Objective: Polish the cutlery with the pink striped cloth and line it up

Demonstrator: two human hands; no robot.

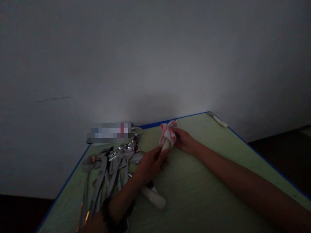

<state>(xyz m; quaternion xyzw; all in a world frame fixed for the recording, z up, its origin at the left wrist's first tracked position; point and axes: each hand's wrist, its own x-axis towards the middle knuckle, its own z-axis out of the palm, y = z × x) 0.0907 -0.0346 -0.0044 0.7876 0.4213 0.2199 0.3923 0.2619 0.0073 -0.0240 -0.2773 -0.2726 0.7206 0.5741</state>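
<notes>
Right of the cutlery pile (104,170), your left hand (152,163) grips a white-handled utensil (166,145); your right hand (184,139) pinches pink cloth (164,130) around it. Long axis slants forward-right, tip away from pile.

Pink-and-white cloth (168,133), cream handle (166,145), pale green tabletop (206,194) with blue edging (153,125), silvery cutlery (128,151).

Dim, uneven indoor light. Across the background, a plain gray wall (155,55) with a thin dark streak (52,99) at left and a soft shadow (153,103) low near the middle. In front of it, a pale green table (218,155) with blue edging (153,124). On both sides below, near-black floor (269,153), apparently, too dark for certain detail.
</notes>
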